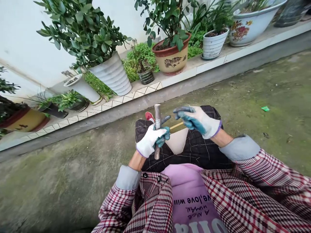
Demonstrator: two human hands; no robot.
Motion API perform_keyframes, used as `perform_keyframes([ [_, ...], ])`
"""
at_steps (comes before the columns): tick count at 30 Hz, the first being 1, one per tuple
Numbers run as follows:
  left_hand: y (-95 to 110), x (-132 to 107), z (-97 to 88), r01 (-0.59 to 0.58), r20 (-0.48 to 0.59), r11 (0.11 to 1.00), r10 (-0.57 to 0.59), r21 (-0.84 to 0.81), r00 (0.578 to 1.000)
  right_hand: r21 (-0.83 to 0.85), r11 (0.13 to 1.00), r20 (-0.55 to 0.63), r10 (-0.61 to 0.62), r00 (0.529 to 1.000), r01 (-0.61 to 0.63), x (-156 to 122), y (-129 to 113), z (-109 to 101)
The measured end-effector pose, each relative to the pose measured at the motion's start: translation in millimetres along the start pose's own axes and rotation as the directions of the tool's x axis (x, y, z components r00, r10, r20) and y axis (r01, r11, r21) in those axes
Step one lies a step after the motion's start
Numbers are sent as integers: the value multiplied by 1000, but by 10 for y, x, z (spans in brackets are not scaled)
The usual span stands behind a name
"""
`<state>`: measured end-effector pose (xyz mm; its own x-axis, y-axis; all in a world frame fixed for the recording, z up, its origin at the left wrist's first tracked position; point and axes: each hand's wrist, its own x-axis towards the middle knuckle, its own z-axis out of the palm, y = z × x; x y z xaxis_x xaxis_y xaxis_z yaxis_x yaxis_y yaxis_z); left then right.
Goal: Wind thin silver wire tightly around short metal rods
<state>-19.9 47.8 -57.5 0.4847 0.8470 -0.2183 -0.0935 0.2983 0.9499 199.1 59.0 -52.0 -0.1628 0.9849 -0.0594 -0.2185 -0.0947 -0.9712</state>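
Note:
My left hand [155, 137], in a white glove with blue-green coated fingers, is closed round a short, thick wooden stick [157, 113] held nearly upright. Silvery wire is wound round the stick just above my grip, and my left index finger points out past it. To the right, my right hand [198, 119], gloved the same way, hovers over my lap with its fingers stretched out and slightly bent; I see nothing in it. A thin yellowish rod [177, 126] runs between the two hands, its ends hidden behind them. I cannot tell whether it joins the stick.
My legs in dark checked trousers [201, 152] are bent, with a pale flat surface [178, 141] between them. Ahead, a tiled ledge [179, 79] bears several potted plants, among them a brown-rimmed pot [173, 61]. A green scrap [265, 108] lies on the mossy concrete floor [243, 94].

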Motion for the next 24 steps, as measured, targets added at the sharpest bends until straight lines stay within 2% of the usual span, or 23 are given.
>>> perform_keyframes([
  [3,-63,-34,63,30,-53,992,-23,124,998,-164,986,115,24,993,-5,-25,128,179],
  [6,-117,-56,113,20,-70,982,-7,188,998,-258,966,230,49,972,12,-23,284,235],
  [9,-184,-45,150,50,-74,979,-36,197,997,-309,950,213,112,971,-42,-18,388,226],
  [13,-271,-12,167,67,-67,986,-57,153,996,-320,939,147,183,972,-128,-33,424,211],
  [20,-368,-70,238,144,35,989,-144,-12,989,-265,958,273,184,944,-110,-27,546,156],
  [24,-529,-132,319,118,-12,988,-119,-101,993,-194,973,298,181,937,-126,-50,644,154],
])
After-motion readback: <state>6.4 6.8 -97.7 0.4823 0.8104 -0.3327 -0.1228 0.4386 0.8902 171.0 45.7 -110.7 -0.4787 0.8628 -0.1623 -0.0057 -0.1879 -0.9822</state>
